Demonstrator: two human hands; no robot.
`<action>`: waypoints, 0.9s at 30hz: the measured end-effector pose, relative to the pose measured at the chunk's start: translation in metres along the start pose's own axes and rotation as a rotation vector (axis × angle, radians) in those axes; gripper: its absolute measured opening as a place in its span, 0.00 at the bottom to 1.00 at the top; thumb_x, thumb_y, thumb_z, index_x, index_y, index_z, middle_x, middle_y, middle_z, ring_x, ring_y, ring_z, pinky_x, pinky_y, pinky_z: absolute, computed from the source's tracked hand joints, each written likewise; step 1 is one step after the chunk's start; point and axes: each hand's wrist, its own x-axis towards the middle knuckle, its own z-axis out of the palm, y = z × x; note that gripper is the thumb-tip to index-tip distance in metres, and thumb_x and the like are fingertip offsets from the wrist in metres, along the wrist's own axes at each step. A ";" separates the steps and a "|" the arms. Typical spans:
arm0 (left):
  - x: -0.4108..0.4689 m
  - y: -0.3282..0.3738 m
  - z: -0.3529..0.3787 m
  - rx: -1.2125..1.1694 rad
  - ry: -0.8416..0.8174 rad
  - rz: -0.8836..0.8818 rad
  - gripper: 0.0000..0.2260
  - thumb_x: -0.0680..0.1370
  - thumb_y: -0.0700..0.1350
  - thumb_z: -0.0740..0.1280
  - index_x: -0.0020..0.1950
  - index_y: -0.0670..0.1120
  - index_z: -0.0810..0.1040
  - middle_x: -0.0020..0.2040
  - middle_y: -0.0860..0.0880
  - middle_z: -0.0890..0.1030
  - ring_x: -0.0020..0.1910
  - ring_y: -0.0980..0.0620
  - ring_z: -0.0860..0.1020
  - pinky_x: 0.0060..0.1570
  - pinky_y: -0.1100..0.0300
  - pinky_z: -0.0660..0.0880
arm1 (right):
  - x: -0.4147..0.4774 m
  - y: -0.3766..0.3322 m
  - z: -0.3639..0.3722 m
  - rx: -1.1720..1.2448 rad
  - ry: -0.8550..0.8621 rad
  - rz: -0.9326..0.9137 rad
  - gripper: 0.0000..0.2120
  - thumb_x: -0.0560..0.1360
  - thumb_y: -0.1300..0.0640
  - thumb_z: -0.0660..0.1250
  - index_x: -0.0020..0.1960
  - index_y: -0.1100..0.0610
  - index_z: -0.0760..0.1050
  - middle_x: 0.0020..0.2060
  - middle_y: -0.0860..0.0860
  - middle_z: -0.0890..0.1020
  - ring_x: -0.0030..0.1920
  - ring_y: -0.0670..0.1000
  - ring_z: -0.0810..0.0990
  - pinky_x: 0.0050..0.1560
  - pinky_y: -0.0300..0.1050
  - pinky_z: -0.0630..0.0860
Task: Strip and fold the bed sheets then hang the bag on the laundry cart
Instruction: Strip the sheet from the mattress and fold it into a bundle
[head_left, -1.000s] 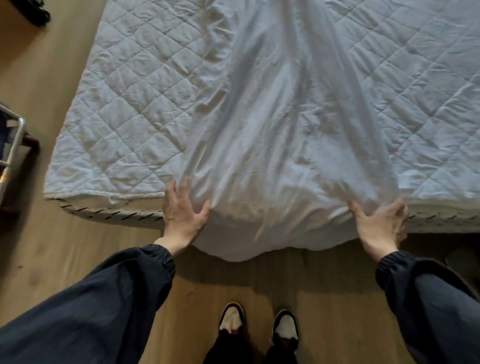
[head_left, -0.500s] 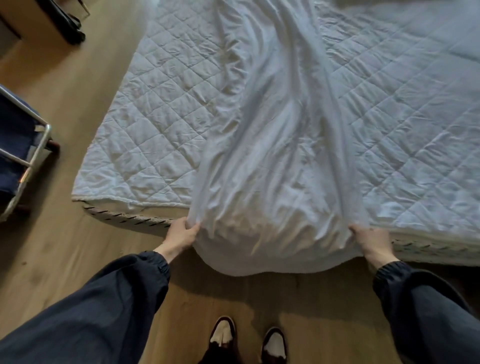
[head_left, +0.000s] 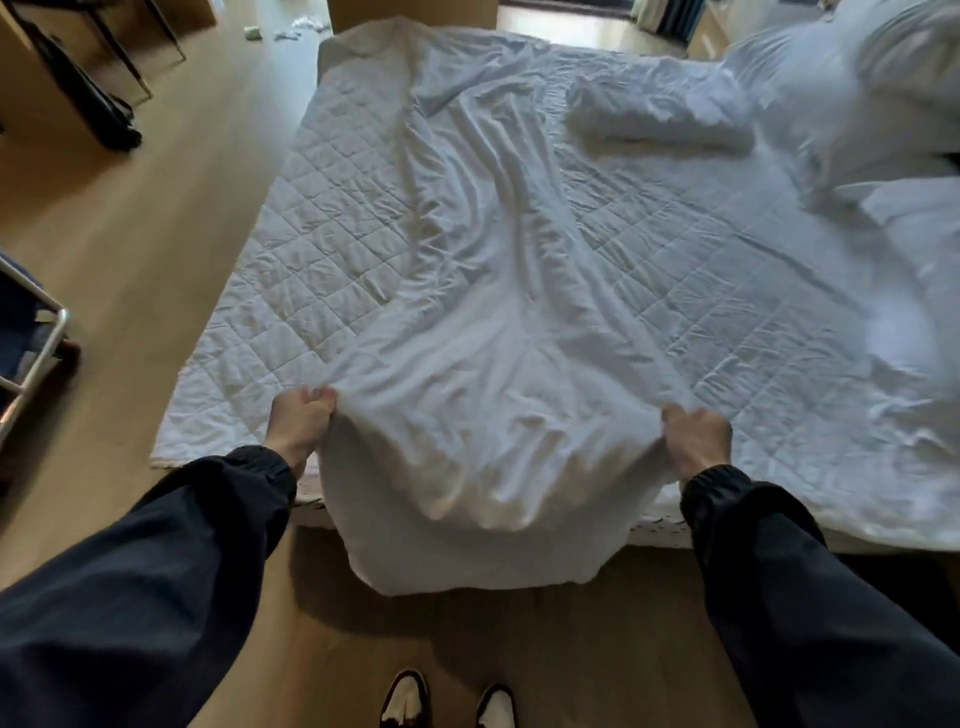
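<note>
Two flat palms a second ago; now left hand (head_left: 300, 428) and right hand (head_left: 697, 442) clench crumpled white bed sheet (head_left: 493, 389) by its near edge, raised; fold likely starting.

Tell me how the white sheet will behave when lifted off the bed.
Probably floppy: the sheet sags between the left hand and right hand and hangs below them. Likely light: its folds look thin. It may drag on the quilted mattress pad.
</note>
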 end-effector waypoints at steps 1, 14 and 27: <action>0.002 0.014 -0.006 -0.025 0.002 0.008 0.16 0.80 0.40 0.62 0.31 0.45 0.65 0.32 0.48 0.66 0.32 0.50 0.66 0.33 0.58 0.62 | -0.001 -0.012 -0.006 0.033 0.027 -0.006 0.13 0.75 0.59 0.63 0.34 0.59 0.64 0.30 0.51 0.64 0.30 0.52 0.63 0.30 0.46 0.60; 0.042 0.164 -0.022 -0.178 -0.113 0.199 0.14 0.77 0.33 0.63 0.33 0.44 0.68 0.32 0.48 0.65 0.31 0.53 0.64 0.29 0.63 0.64 | 0.064 -0.111 -0.017 0.312 0.063 0.018 0.14 0.70 0.55 0.69 0.46 0.66 0.76 0.40 0.53 0.73 0.42 0.52 0.71 0.46 0.46 0.69; 0.135 0.433 -0.017 -0.317 0.083 0.392 0.11 0.78 0.36 0.63 0.36 0.42 0.76 0.35 0.48 0.74 0.38 0.52 0.72 0.39 0.61 0.71 | 0.224 -0.356 -0.058 0.502 0.089 -0.249 0.13 0.65 0.53 0.65 0.39 0.63 0.78 0.40 0.52 0.80 0.45 0.55 0.79 0.45 0.51 0.76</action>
